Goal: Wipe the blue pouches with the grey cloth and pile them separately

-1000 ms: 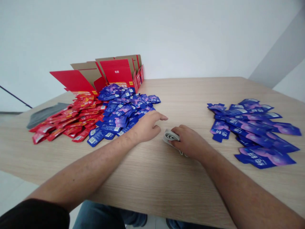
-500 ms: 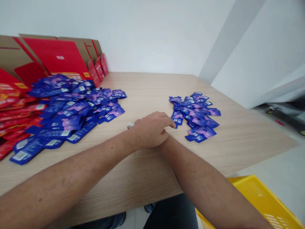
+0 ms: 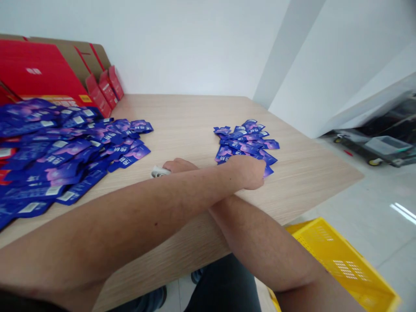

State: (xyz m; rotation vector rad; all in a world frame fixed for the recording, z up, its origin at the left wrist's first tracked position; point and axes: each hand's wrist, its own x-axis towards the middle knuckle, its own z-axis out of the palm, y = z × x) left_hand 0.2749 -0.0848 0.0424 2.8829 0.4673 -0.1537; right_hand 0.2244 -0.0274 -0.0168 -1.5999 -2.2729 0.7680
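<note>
My forearms cross over the wooden table, the left one on top. My left hand (image 3: pixel 248 171) is at the near edge of the smaller pile of blue packets (image 3: pixel 243 145), its fingers curled and largely hidden from view; whether it grips a packet does not show. Beneath the left forearm, my right hand (image 3: pixel 180 165) is mostly covered, with a small white object (image 3: pixel 160 171) at its left side. A larger heap of blue packets (image 3: pixel 68 151) spreads over the left of the table.
Red cardboard boxes (image 3: pixel 45 71) stand behind the heap at the back left. A yellow crate (image 3: pixel 344 264) is below the table's right edge. Farther right, a dark wheeled cart (image 3: pixel 386 147) stands on the floor. A white wall rises behind the table.
My left hand has moved right, from over my right wrist to the smaller pile. The view has turned right, so the table's things appear farther left and more of the cart shows.
</note>
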